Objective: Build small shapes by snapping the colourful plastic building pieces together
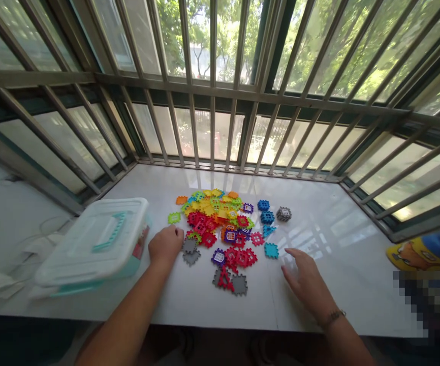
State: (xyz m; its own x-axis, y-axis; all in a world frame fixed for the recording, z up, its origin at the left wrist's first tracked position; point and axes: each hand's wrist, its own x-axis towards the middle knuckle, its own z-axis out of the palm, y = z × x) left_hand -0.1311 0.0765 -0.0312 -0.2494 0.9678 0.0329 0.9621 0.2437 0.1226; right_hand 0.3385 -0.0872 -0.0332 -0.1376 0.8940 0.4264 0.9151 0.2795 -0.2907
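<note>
A heap of colourful plastic building tiles [212, 206] with notched edges lies on the white surface. At its left edge my left hand [166, 245] is curled closed, beside two grey tiles [190, 246]; whatever may be inside its fingers is hidden. My right hand [304, 279] is open, thumb and forefinger apart with nothing between them. Just left of its fingertips lies a light-blue square tile [271, 250]. Beyond that are a blue triangle tile [269, 231], stacks of blue tiles [267, 217] and a grey stack [284, 213]. A red triangle [225, 279] lies over grey tiles [240, 284] in front.
A lidded storage box [90, 239] with a teal handle stands at the left. On the right edge is a yellow and blue object [426, 250]. Metal window bars [212, 127] enclose the far side of the white tabletop [128, 305].
</note>
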